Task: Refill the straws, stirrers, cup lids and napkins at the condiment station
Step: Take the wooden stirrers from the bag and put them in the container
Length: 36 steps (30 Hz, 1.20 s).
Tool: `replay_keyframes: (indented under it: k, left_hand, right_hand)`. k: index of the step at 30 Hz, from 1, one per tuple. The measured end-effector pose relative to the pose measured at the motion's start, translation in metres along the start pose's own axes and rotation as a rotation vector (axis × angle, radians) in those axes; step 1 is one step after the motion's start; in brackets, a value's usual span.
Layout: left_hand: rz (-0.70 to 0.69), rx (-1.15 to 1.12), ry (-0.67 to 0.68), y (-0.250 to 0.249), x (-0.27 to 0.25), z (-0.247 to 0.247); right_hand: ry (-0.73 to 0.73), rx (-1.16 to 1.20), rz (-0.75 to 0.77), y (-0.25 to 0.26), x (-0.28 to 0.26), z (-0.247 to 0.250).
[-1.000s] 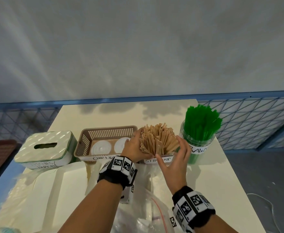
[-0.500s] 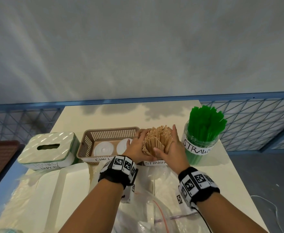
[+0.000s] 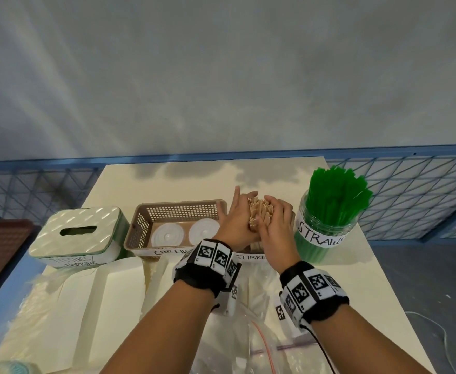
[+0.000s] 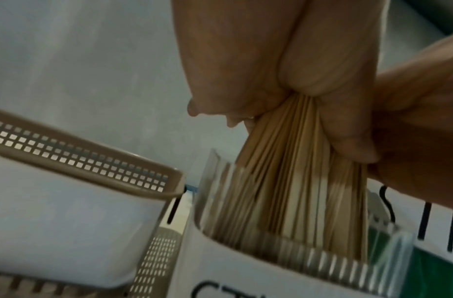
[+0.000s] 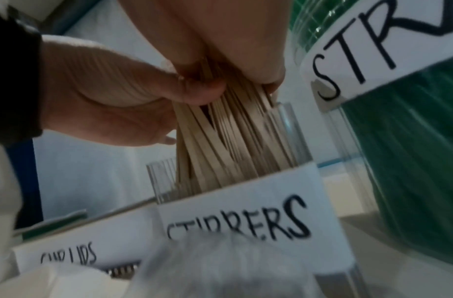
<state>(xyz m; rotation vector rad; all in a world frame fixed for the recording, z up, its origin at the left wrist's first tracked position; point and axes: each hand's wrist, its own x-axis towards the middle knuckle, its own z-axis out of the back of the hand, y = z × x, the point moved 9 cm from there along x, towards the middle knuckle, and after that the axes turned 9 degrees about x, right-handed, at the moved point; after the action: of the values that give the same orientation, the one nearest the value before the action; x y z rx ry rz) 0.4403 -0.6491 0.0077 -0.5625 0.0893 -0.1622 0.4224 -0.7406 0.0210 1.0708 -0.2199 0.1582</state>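
Note:
Both hands squeeze a bundle of wooden stirrers (image 3: pixel 259 211) that stands in the clear holder labelled STIRRERS (image 3: pixel 250 257). My left hand (image 3: pixel 236 220) wraps the bundle from the left and my right hand (image 3: pixel 276 222) from the right, thumbs at the front. In the left wrist view the stirrers (image 4: pixel 296 191) fan down into the ribbed holder (image 4: pixel 347 268). The right wrist view shows the stirrers (image 5: pixel 225 141) above the holder's label (image 5: pixel 245 221). Green straws fill the jar (image 3: pixel 326 220) just to the right. White cup lids (image 3: pixel 167 236) lie in the tan basket (image 3: pixel 178 209). The tissue box (image 3: pixel 78 233) sits at the left.
Clear plastic bags (image 3: pixel 248 346) and white paper packs (image 3: pixel 92 300) lie on the table's near half. The table's right edge (image 3: pixel 383 292) drops to a grey floor. A blue wire fence (image 3: pixel 410 190) runs behind the table.
The stirrers were fanned out wide; both hands have closed in and pressed them into a tight bundle. My right hand moved up and left onto the bundle.

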Motion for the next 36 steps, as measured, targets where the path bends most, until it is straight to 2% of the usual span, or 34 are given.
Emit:
replay_keyframes:
  k: [3, 7, 10, 14, 17, 22, 24, 26, 29, 31, 33, 36]
  left_hand:
    - [0.045, -0.047, 0.023, 0.004, 0.001, 0.004]
    - [0.106, -0.164, -0.030, 0.018, -0.002, 0.001]
    - [0.096, -0.235, -0.050, 0.017, -0.005, 0.004]
    - [0.068, -0.155, -0.052, 0.015, -0.007, 0.005]
    - [0.056, -0.129, -0.036, 0.011, -0.009, 0.007]
    - [0.115, -0.052, -0.054, 0.005, -0.033, 0.037]
    - [0.127, -0.001, -0.064, 0.008, -0.055, 0.051]
    - [0.150, 0.027, -0.026, 0.016, -0.081, 0.054]
    - [0.222, 0.142, 0.117, 0.036, -0.118, 0.035]
    - [0.280, 0.258, 0.263, 0.050, -0.138, 0.010]
    - [0.330, 0.349, 0.362, 0.060, -0.154, -0.012]
    - [0.329, 0.431, 0.339, 0.064, -0.163, -0.017]
  right_hand:
    - [0.000, 0.011, 0.002, 0.006, 0.005, 0.000]
    - [0.022, -0.128, -0.053, -0.001, 0.004, -0.005]
    - [0.003, -0.163, -0.052, -0.007, 0.002, -0.002]
    - [0.063, -0.132, -0.080, -0.015, 0.001, -0.007]
    - [0.054, -0.130, -0.083, -0.015, 0.000, -0.004]
    - [-0.017, -0.016, 0.041, 0.012, -0.018, 0.018]
    - [0.138, 0.008, 0.033, 0.018, -0.034, 0.016]
    - [0.424, 0.005, -0.083, 0.010, -0.063, 0.002]
    - [0.739, -0.082, -0.249, -0.014, -0.113, -0.016]
    - [0.832, -0.149, -0.324, -0.028, -0.140, -0.024]
    - [0.860, -0.213, -0.337, -0.037, -0.156, -0.029]
    - [0.773, -0.185, -0.286, -0.038, -0.161, -0.027]
